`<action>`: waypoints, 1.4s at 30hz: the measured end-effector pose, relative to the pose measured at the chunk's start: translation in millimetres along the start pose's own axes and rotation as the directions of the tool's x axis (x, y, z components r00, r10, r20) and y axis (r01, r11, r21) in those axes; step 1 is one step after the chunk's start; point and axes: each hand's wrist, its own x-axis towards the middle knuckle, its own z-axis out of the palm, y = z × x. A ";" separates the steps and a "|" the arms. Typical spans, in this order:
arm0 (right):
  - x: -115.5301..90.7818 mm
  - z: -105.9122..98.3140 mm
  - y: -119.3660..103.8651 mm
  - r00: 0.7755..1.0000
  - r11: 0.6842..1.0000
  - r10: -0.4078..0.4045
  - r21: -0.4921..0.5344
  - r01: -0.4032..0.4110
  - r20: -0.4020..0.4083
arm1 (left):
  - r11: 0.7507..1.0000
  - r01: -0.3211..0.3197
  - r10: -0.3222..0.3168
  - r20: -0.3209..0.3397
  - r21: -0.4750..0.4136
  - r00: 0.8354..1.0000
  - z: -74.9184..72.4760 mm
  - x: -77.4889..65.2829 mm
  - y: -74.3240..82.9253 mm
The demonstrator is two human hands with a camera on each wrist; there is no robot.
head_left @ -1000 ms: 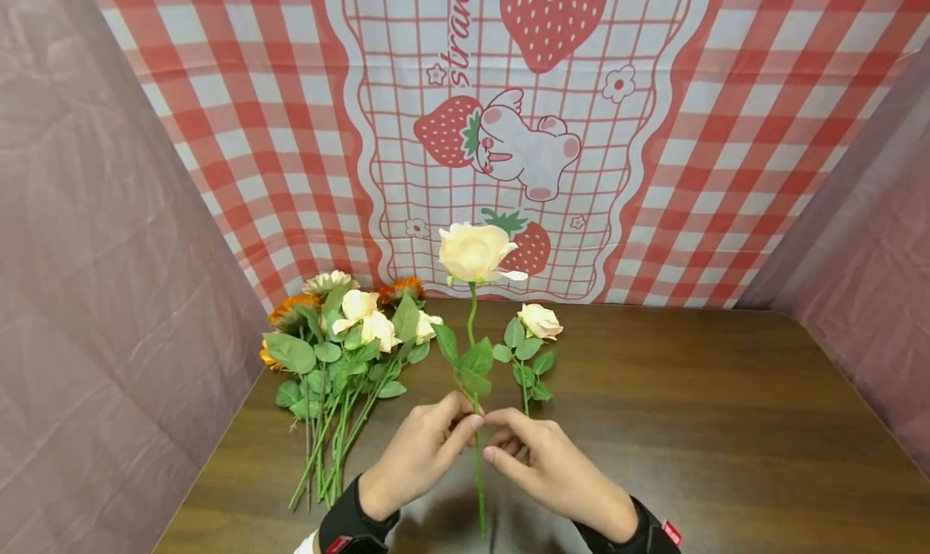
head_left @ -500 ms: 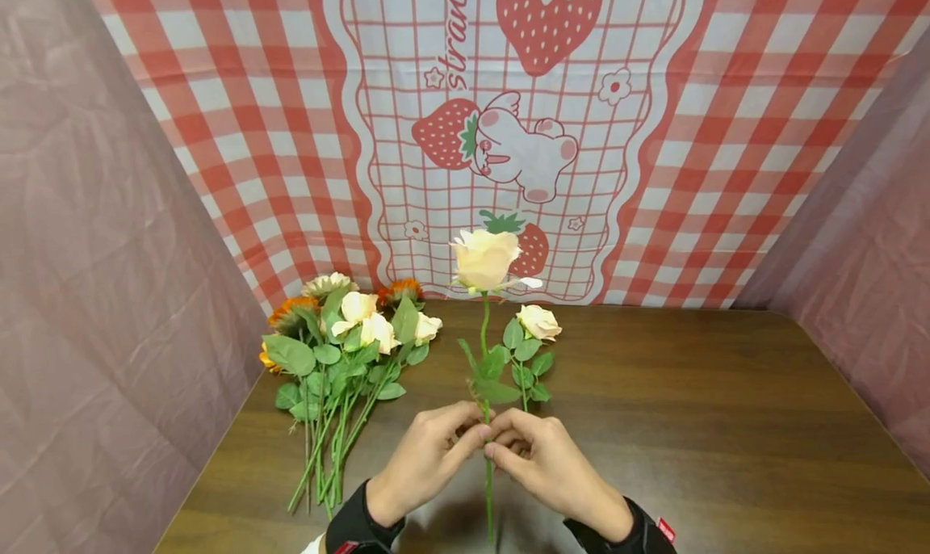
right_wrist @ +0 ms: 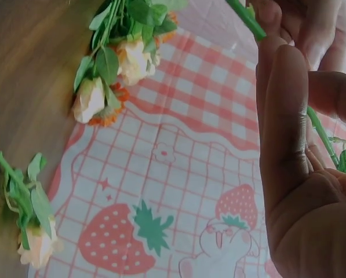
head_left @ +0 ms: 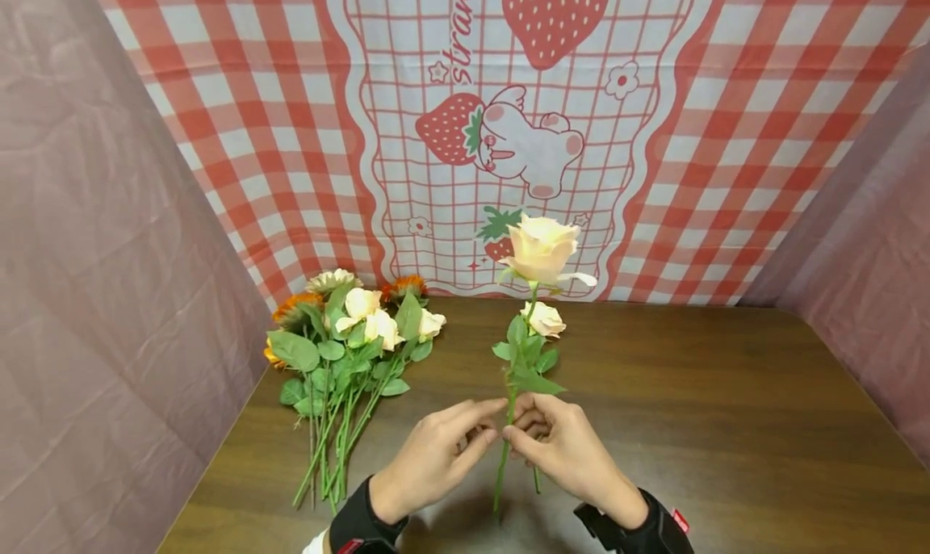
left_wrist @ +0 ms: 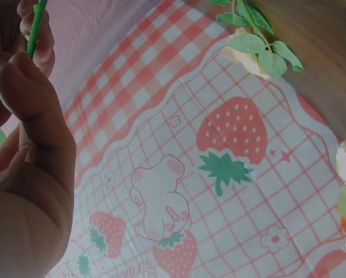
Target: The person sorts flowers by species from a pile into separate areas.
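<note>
A cream rose (head_left: 543, 249) on a long green stem stands almost upright, its head leaning right. My right hand (head_left: 570, 445) pinches that stem between thumb and fingers below the leaves. Close on the other side, my left hand (head_left: 439, 453) has its index fingertip at the stem, and its thumb stands slightly apart from it. In the right wrist view the green stem (right_wrist: 245, 18) passes behind the right thumb. Another cream rose (head_left: 546, 321) lies on the table behind, its stem partly hidden by the held one and my right hand.
On the left of the brown wooden table (head_left: 712, 409) lies a pile of flowers (head_left: 349, 368), cream roses and orange blooms with stems toward me. A red-and-white checked strawberry cloth (head_left: 291, 134) hangs behind. Pinkish fabric (head_left: 109, 255) hangs at both sides.
The held rose has moved right and now overlaps the rose lying behind it. The left thumb and finger, which pinched the stem, have loosened; the right hand now holds it.
</note>
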 end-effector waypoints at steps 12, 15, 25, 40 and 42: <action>7.1 -42.6 7.4 0.974 0.979 0.171 -0.083 -0.185 -0.150 | 0.997 0.072 -0.070 -0.055 0.035 0.996 -18.6 1.1 -1.3; 8.1 -54.5 14.0 0.964 0.966 0.208 -0.121 -0.230 -0.167 | 0.997 0.070 -0.067 -0.062 0.041 0.996 -21.0 1.5 -2.5; 16.3 -65.6 47.1 0.943 0.930 0.308 -0.169 -0.326 -0.127 | 0.995 0.073 -0.069 -0.059 0.073 0.996 -23.8 2.0 -4.4; 14.9 -51.0 80.3 0.879 0.857 0.470 -0.195 -0.477 -0.085 | 0.996 0.072 -0.071 -0.030 0.061 0.997 -20.1 3.1 -2.7; 14.9 -49.5 82.8 0.878 0.854 0.470 -0.206 -0.478 -0.087 | 0.996 0.071 -0.070 -0.028 0.058 0.997 -19.3 2.7 -3.4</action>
